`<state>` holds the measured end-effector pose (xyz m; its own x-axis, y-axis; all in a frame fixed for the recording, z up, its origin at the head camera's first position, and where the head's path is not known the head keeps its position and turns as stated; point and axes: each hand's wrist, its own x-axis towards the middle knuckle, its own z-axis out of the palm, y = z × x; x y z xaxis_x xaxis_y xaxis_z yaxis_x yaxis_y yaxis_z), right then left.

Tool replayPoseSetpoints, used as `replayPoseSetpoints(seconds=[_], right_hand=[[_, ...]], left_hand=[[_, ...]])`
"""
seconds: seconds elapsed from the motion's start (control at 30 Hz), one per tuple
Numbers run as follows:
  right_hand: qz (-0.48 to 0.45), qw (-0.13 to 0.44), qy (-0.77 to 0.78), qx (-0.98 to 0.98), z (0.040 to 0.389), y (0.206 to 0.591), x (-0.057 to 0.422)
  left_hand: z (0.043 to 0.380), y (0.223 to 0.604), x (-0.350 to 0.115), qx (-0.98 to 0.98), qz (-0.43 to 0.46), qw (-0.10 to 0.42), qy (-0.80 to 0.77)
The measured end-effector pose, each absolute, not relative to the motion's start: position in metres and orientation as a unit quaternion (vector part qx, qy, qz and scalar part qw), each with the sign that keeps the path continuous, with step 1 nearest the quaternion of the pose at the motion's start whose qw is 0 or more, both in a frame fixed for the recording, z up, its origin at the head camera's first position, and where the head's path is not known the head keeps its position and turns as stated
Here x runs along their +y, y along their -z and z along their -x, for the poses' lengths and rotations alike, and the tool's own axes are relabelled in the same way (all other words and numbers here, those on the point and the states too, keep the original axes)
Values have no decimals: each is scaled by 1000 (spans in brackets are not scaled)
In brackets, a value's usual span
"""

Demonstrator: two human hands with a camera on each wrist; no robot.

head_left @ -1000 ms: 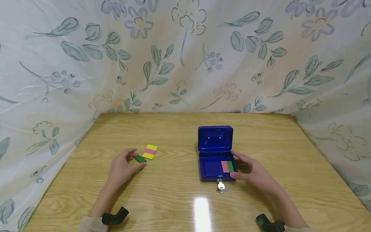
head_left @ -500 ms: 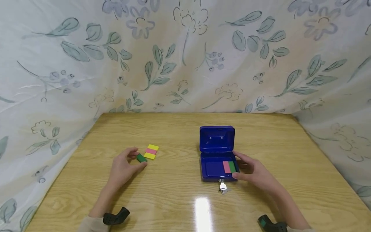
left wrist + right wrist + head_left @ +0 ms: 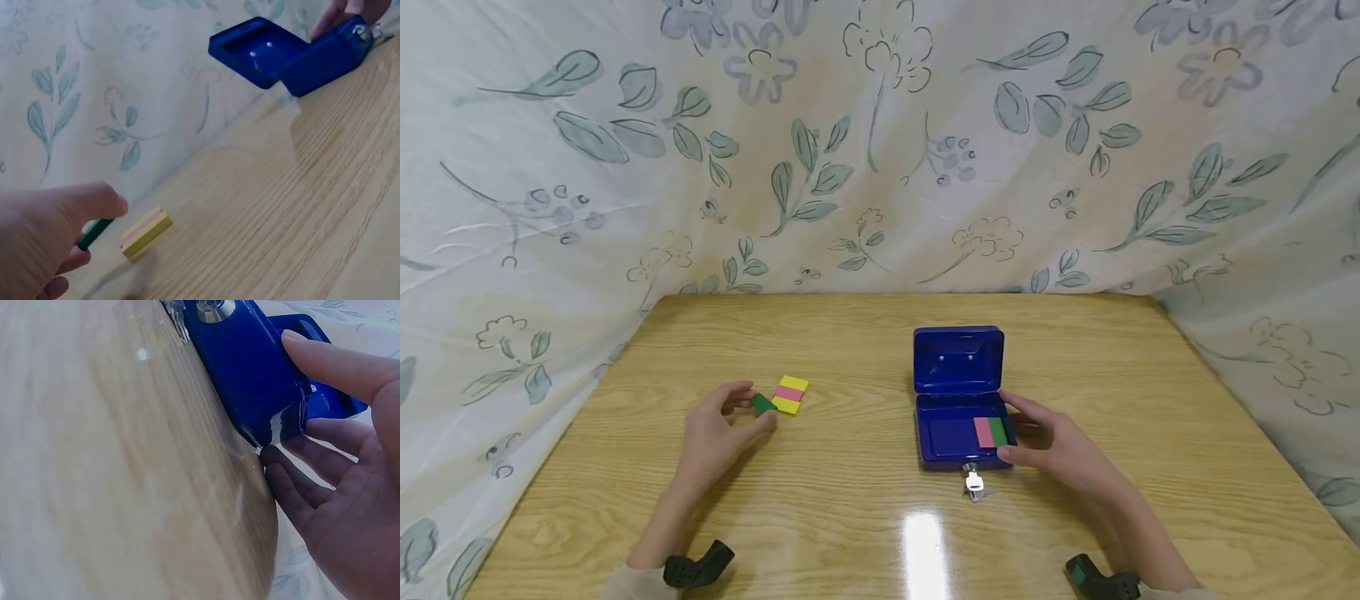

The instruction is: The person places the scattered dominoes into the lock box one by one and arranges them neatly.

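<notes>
In the head view my left hand (image 3: 715, 429) pinches a small green block (image 3: 763, 404) between thumb and fingers. Just beyond it, two yellow blocks (image 3: 793, 382) lie on the table with a pink block (image 3: 788, 392) between them. The left wrist view shows the green block (image 3: 95, 233) partly hidden by the thumb. My right hand (image 3: 1056, 442) grips the right side of a blue cash box (image 3: 942, 437), its thumb over the rim and fingers along the outer wall. Inside, a pink block (image 3: 982, 432) and a green block (image 3: 997, 432) lie side by side at the right.
The box's lid (image 3: 958, 360) stands raised at the back. Keys (image 3: 973, 483) hang from the lock at its front. A wooden table (image 3: 850, 500) carries everything, and a floral curtain (image 3: 880, 192) rises behind and at both sides.
The green block in my left fingers has shifted slightly up, away from my body. My right hand keeps its hold on the cash box; the blocks inside have not moved.
</notes>
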<state>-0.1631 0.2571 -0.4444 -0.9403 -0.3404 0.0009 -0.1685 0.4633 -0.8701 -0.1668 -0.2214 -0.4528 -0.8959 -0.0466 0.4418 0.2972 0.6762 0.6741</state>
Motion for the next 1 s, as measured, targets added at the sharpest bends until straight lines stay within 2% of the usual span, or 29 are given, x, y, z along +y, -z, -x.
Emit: replayPoseSetpoints(seconds=[0.43,1.0], right_hand=[[148,85,496,852,162,445,257],[141,96,495,852,163,443,257]], left_hand=[[163,446,-210,-873,108,255,402],[160,440,-198,-855,128,245,439]])
